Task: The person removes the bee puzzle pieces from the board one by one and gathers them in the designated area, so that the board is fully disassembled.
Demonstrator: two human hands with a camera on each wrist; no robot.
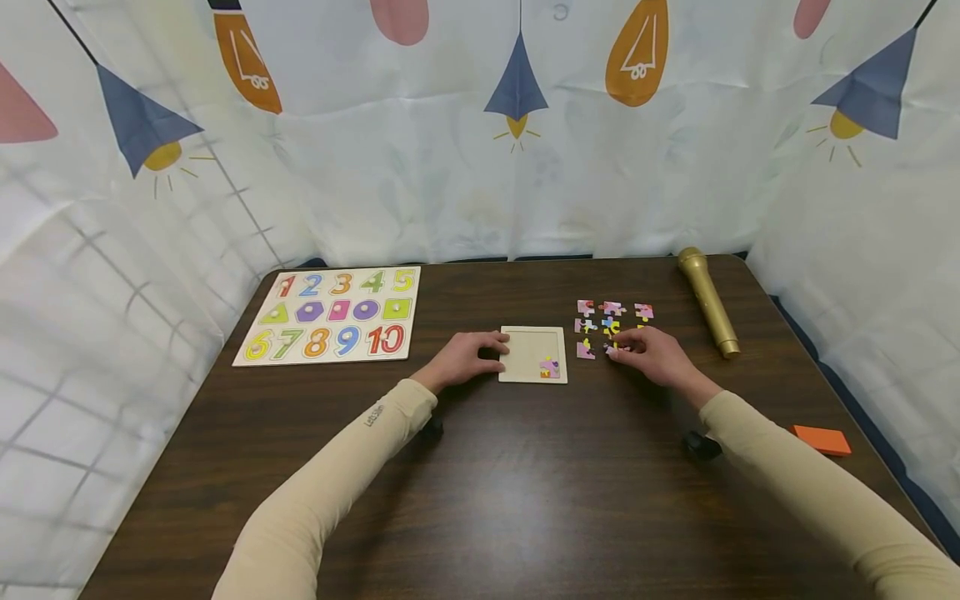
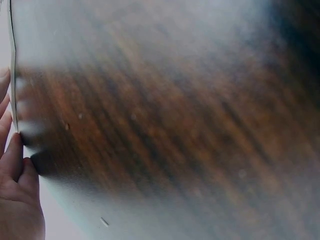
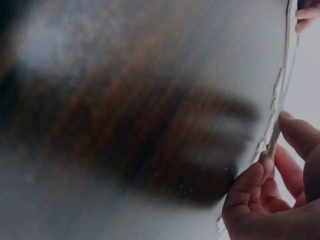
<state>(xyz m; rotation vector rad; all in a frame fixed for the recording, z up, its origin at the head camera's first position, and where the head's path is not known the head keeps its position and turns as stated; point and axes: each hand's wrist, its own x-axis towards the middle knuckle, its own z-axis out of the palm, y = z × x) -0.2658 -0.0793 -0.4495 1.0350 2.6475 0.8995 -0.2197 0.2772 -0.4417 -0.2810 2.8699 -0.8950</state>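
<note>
My left hand rests at the left edge of a small square wooden puzzle tray, its fingers and thumb touching the rim. One pink and yellow jigsaw piece lies in the tray's lower right corner. To the right of the tray, several loose jigsaw pieces are laid out in rows. Over the near rows, my right hand pinches a jigsaw piece between thumb and fingers, seen edge-on and tilted in the right wrist view. That hand hides some of the pieces.
A number and shape board lies at the back left of the dark wooden table. A gold microphone-shaped object lies at the back right. An orange block sits near the right edge, beside my right sleeve.
</note>
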